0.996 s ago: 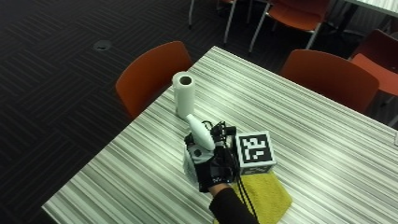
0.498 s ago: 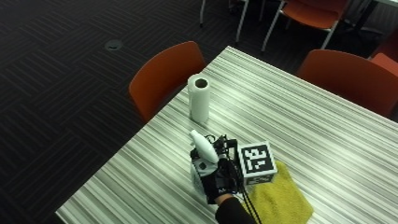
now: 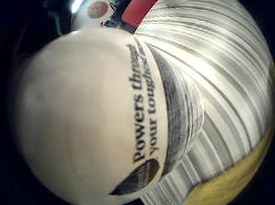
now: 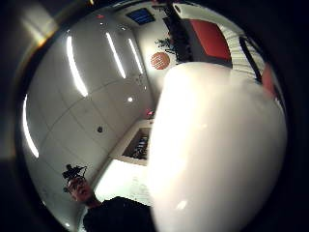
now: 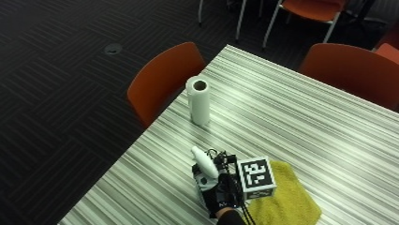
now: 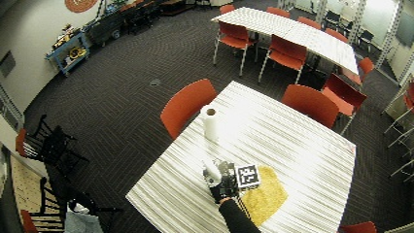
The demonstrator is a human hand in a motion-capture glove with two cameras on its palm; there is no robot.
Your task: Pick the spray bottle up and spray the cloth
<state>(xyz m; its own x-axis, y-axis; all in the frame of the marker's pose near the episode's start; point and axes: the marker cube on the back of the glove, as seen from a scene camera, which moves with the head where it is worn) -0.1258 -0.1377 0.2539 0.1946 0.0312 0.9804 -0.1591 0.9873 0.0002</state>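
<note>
A white spray bottle (image 5: 204, 161) is upright near the table's near left edge, and my gloved right hand (image 5: 218, 197) grips its body. The bottle's head points away from me, toward the paper roll. A yellow cloth (image 5: 290, 201) lies flat on the table just right of the hand. In the little finger side palm view the bottle's printed white body (image 3: 85, 121) fills the picture, with the cloth (image 3: 229, 179) on the striped tabletop beyond it. The thumb side palm view shows the bottle (image 4: 217, 154) close against the palm. Whether the bottle's base touches the table is hidden.
An upright paper towel roll (image 5: 199, 101) stands on the striped table (image 5: 299, 122) beyond the bottle, near the left edge. One orange chair (image 5: 163, 84) sits at the table's left side and another (image 5: 355, 70) at the far side.
The outside camera has shifted. The hand keeps its grip on the bottle, and the two now sit a little farther from the paper roll, beside the cloth.
</note>
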